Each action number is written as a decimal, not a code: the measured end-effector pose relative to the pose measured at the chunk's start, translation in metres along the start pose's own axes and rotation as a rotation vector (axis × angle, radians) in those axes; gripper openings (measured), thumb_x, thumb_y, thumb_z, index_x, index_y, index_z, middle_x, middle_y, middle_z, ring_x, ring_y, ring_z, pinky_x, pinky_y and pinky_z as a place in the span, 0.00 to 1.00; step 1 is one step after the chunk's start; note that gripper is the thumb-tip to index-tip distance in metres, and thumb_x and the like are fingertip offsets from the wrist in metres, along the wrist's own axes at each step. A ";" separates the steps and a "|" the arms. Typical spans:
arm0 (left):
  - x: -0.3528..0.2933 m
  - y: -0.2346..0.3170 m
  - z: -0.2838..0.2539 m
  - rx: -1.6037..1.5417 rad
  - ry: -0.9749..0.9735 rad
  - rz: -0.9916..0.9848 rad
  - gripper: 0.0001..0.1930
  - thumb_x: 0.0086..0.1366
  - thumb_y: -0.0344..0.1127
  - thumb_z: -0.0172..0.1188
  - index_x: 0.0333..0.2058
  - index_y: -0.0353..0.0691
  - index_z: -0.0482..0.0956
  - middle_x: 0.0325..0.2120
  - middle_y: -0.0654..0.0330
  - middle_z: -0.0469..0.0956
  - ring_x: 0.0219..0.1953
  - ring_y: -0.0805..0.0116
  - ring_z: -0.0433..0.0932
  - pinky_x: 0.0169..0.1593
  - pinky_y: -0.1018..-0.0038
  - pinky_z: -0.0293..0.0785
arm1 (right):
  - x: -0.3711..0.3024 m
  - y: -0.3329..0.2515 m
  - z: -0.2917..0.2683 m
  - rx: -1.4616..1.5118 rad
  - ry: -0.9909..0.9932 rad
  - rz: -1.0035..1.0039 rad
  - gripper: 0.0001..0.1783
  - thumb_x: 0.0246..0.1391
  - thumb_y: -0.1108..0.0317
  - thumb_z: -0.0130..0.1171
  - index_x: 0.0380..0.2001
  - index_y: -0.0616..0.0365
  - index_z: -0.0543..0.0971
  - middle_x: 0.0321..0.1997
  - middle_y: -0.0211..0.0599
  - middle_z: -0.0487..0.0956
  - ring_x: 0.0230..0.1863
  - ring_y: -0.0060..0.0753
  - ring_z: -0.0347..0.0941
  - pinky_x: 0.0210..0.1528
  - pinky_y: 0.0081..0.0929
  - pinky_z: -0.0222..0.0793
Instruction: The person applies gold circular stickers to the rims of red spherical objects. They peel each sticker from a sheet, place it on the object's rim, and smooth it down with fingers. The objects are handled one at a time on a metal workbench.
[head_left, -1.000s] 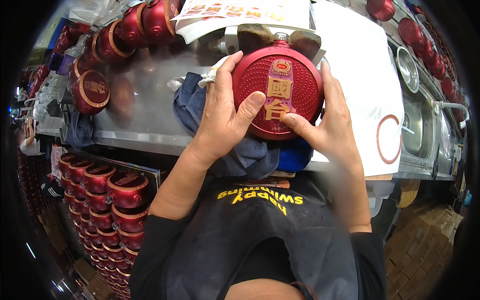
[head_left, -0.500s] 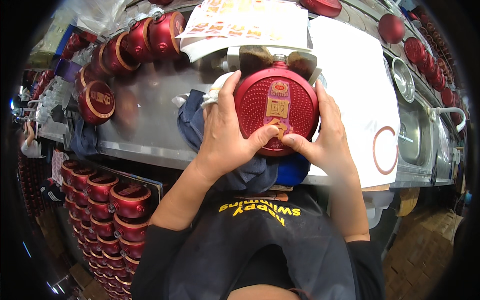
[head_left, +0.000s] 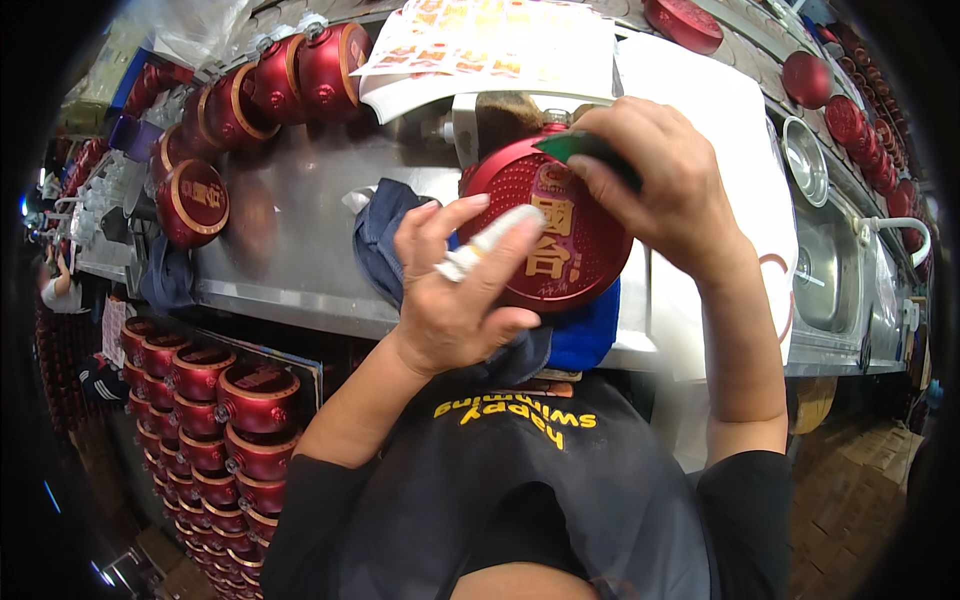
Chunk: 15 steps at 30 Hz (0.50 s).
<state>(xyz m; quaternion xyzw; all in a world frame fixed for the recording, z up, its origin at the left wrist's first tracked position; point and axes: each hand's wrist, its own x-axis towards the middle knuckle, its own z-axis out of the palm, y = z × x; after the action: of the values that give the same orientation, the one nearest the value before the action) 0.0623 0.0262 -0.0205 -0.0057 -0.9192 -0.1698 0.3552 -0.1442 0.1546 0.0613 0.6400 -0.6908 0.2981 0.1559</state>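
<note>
Gripping a green tool (head_left: pixel 587 149), your right hand (head_left: pixel 660 178) now leaves thumb work on the bottle (head_left: pixel 578 238); left hand (head_left: pixel 445 305) has unclear grip.

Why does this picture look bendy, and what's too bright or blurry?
Head view: the fisheye lens makes the bottle stacks at left curve, with black corners; head view: the white sheet looks washed out; head view: the left hand looks slightly smeared.

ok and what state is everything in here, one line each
Red bottle, lettered face up, neck pointing away
Green tool, gripped
Left hand, spread over the bottle
Right hand, gripping the green tool
Blue-grey cloth, crumpled
Printed sheet, lying printed side up
Lower-left bottles, stacked
</note>
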 end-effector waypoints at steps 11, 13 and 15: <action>-0.003 0.014 0.006 0.112 -0.209 0.116 0.25 0.72 0.60 0.51 0.64 0.65 0.77 0.56 0.74 0.80 0.66 0.62 0.61 0.71 0.47 0.43 | -0.094 -0.025 -0.022 0.351 -0.082 0.168 0.10 0.44 0.72 0.72 0.33 0.53 0.84 0.30 0.29 0.78 0.34 0.31 0.74 0.42 0.33 0.66; -0.012 0.028 0.011 0.130 -0.153 0.129 0.25 0.66 0.49 0.61 0.63 0.66 0.78 0.56 0.77 0.81 0.64 0.64 0.65 0.70 0.46 0.42 | -0.081 -0.021 -0.025 0.397 0.085 0.273 0.07 0.51 0.72 0.73 0.33 0.58 0.84 0.27 0.34 0.79 0.31 0.34 0.75 0.40 0.30 0.69; -0.022 0.033 0.012 0.136 -0.155 0.106 0.25 0.65 0.46 0.63 0.62 0.66 0.78 0.55 0.77 0.81 0.63 0.64 0.66 0.70 0.47 0.43 | -0.066 -0.019 -0.016 0.263 0.029 0.314 0.07 0.55 0.71 0.71 0.35 0.59 0.84 0.28 0.32 0.78 0.29 0.30 0.74 0.35 0.29 0.67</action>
<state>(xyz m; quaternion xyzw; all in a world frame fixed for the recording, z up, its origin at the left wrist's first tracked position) 0.0758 0.0637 -0.0331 -0.0431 -0.9517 -0.0871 0.2912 -0.1197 0.2167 0.0386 0.5347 -0.7350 0.4157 0.0326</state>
